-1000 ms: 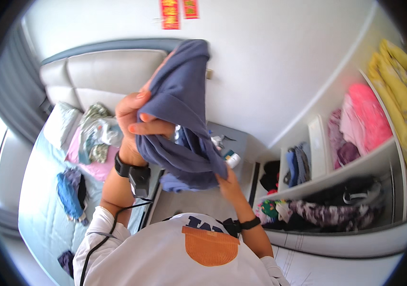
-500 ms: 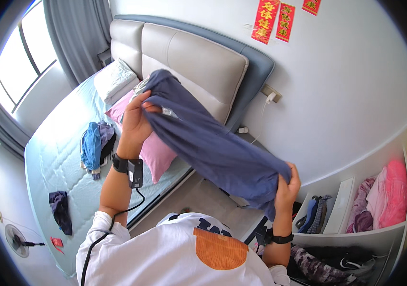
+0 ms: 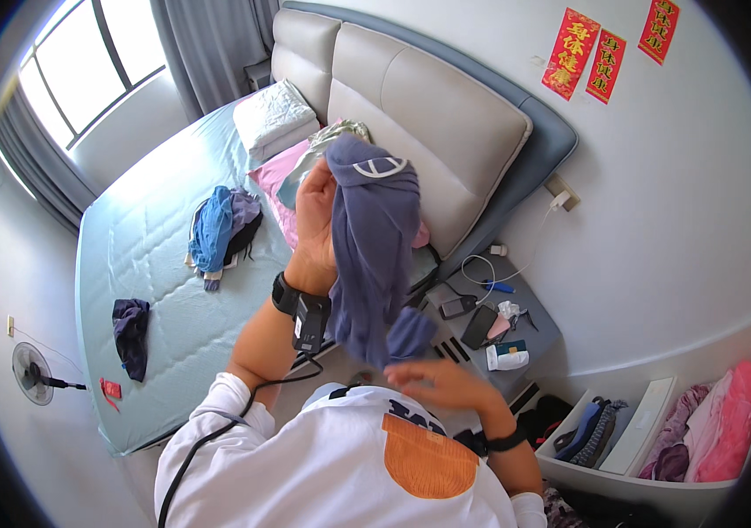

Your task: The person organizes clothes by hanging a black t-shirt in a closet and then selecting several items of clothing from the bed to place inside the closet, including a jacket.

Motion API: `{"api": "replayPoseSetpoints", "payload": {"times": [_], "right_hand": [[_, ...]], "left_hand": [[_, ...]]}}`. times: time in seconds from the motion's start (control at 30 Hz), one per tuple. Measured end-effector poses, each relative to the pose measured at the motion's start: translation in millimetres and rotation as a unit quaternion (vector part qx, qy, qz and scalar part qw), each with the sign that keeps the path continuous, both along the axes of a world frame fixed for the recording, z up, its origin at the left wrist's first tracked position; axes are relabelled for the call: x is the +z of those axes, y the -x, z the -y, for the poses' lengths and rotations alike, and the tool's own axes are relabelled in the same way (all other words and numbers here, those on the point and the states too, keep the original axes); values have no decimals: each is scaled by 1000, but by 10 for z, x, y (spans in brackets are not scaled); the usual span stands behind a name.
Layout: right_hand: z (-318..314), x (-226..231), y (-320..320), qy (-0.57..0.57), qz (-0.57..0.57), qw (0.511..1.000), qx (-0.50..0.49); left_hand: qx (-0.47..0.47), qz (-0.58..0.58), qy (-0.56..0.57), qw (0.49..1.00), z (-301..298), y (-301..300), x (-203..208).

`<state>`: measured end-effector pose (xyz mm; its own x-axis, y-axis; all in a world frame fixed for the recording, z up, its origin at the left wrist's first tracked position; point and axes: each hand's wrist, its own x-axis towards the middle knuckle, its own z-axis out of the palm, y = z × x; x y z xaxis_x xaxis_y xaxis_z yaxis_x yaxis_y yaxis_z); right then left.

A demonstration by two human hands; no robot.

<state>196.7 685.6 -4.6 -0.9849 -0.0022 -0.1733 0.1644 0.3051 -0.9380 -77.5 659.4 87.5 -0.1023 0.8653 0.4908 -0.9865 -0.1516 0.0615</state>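
Note:
A blue-grey garment [image 3: 367, 238] with a white printed mark near its top hangs folded over in front of my chest. My left hand [image 3: 316, 211] grips its upper part; the cloth hides some of the fingers. The lower part droops, with a loose end sticking out to the right. Just below that end is my right hand [image 3: 433, 385], its fingers stretched out and holding nothing. Whether the fingertips brush the cloth I cannot tell.
Clothes lie in a blue pile [image 3: 217, 229] and a dark bundle [image 3: 132, 339] on the bed [image 3: 164, 273]. A nightstand [image 3: 525, 339] bears a phone, cable and small items. Open shelving [image 3: 569, 475] at right holds folded clothes. A fan [image 3: 32, 374] stands at far left.
The garment was stretched between both hands and now hangs from my left hand, doubled over. My right hand has let go and moved left and inward. The view has shifted, showing the nightstand.

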Motion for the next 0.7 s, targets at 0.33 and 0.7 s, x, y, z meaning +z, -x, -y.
{"api": "replayPoseSetpoints", "payload": {"times": [0.33, 0.7], "right_hand": [[-204, -493, 957, 36, -182, 941, -283], [3, -776, 1226, 197, -144, 968, -54]], "left_hand": [[22, -117, -91, 989, 429, -196, 777], [147, -95, -86, 981, 1098, 467, 789]]}}
